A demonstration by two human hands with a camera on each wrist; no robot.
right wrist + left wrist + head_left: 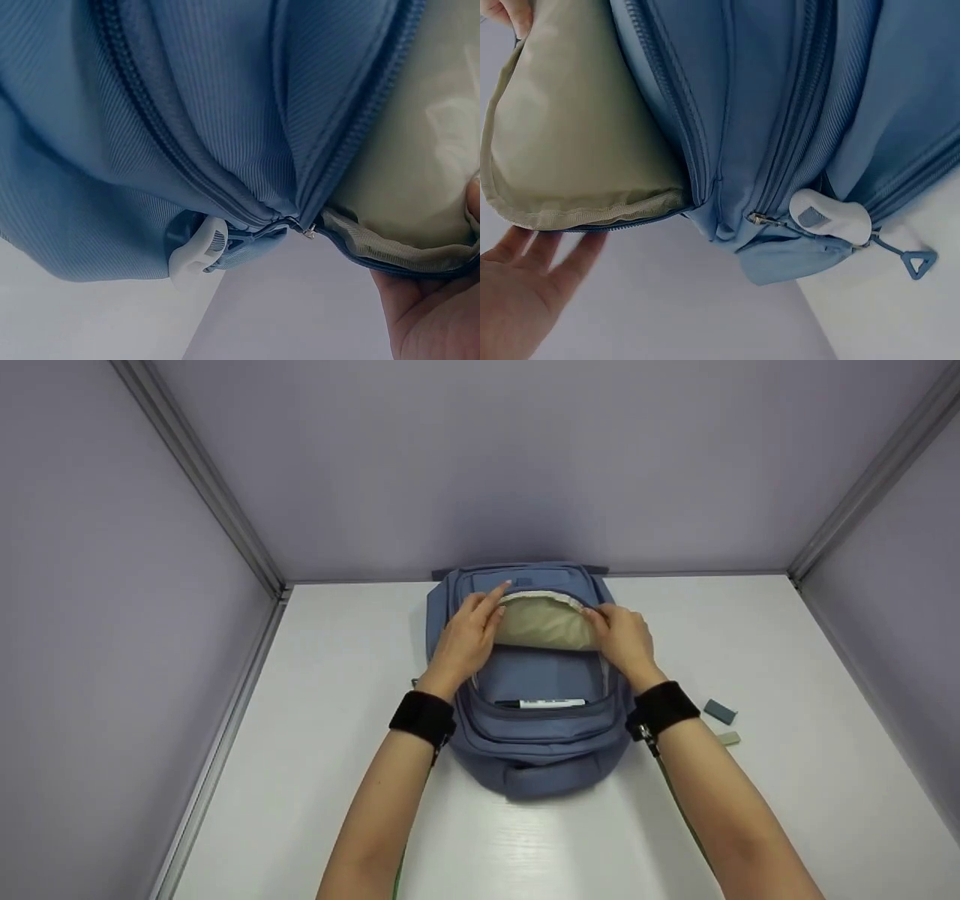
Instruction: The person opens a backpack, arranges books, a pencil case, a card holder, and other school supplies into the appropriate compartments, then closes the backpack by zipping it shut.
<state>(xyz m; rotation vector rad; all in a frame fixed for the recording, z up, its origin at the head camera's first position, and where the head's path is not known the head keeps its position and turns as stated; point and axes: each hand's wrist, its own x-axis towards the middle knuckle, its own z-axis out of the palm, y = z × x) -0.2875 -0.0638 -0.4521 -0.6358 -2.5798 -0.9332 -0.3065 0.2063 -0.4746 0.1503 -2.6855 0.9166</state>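
A blue backpack (551, 735) lies on the white table with its front pocket unzipped. The pocket's flap (544, 624) is folded up, showing a beige lining. My left hand (465, 636) is at the flap's left edge; in the left wrist view its extended fingers (536, 251) touch the flap from behind. On the right side, my right hand (628, 641) pinches the flap's edge, thumb on the lining and fingers behind. Inside the pocket's lower edge lies a white marker (553, 703) with a black end.
Right of the backpack, a dark grey-green small block (721, 712) and a pale green one (729, 739), partly hidden by the right arm, lie on the table (337, 735). A white zipper pull (831, 216) hangs at the bag's side. Grey-lilac walls (510, 457) enclose the table.
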